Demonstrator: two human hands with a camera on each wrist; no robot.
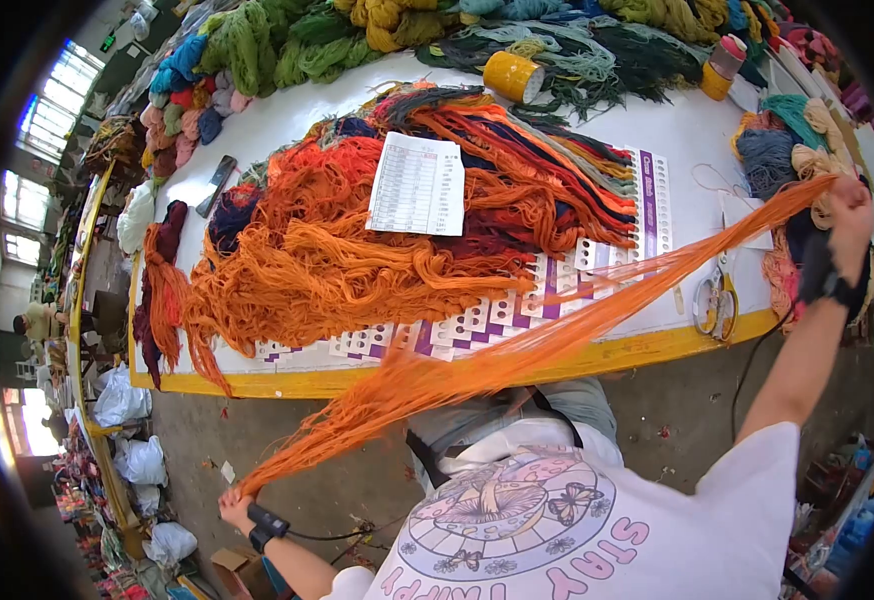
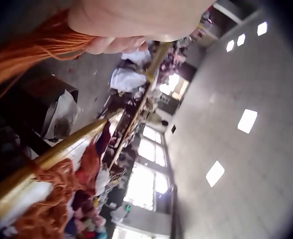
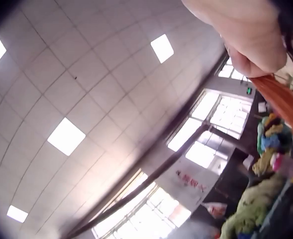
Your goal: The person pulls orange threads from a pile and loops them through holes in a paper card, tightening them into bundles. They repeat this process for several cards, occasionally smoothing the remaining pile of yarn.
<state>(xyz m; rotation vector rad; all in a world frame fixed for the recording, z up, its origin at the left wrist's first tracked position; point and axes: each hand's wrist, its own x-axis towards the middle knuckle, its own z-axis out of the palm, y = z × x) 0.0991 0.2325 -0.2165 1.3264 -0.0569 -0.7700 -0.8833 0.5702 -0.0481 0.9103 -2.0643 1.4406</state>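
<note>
A long hank of orange thread (image 1: 397, 395) stretches slantwise across the front of the table, its strands fanned out in the middle. My left hand (image 1: 237, 508) grips its lower end, out past the table's front edge. Raised at the far right, my right hand (image 1: 849, 215) holds the other end in curled fingers. In the left wrist view the strands (image 2: 31, 47) run out from under the fingers; the right wrist view shows them (image 3: 283, 99) gathered tight below the fist. Beneath lies a big heap of orange thread (image 1: 297, 270), with a printed paper list (image 1: 417, 185) on top.
Punched thread cards (image 1: 647, 205) stick out from under the heap. Scissors (image 1: 725, 300) lie near the right front edge, a dark phone (image 1: 217, 187) at the left. Yellow cup-like containers (image 1: 513, 77) and coloured yarn bundles (image 1: 297, 45) line the back. A yellow rim (image 1: 377, 384) borders the table.
</note>
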